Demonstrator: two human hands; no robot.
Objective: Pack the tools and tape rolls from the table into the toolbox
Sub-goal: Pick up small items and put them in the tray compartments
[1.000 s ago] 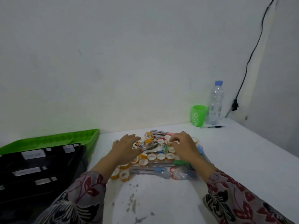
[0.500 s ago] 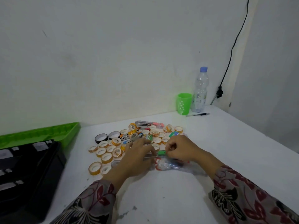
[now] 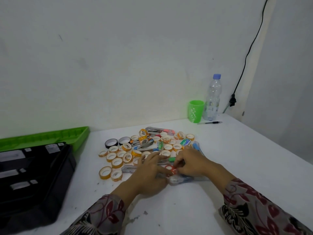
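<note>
A pile of small orange tape rolls (image 3: 116,162), two black tape rolls (image 3: 111,143), staplers, cutters (image 3: 159,130) and screwdrivers lies in the middle of the white table (image 3: 245,167). My left hand (image 3: 150,173) rests palm down on the pile's near edge, fingers spread over a grey cutter and a green-tipped screwdriver (image 3: 171,159). My right hand (image 3: 191,161) pinches at the rim of a red tape roll (image 3: 169,167) between both hands. A clear-handled screwdriver (image 3: 177,179) lies just under the hands. The black toolbox (image 3: 33,175) stands open at the left.
The toolbox's green lid (image 3: 45,137) leans toward the back wall. A green cup (image 3: 195,111), a water bottle (image 3: 213,99) and a pen (image 3: 210,122) stand at the back right. A black cable (image 3: 245,61) runs down the wall corner.
Both hands drew back from the far middle of the pile to its near edge. The right hand's fingers went from the green-tipped screwdriver to the red tape roll. The view shifted.
</note>
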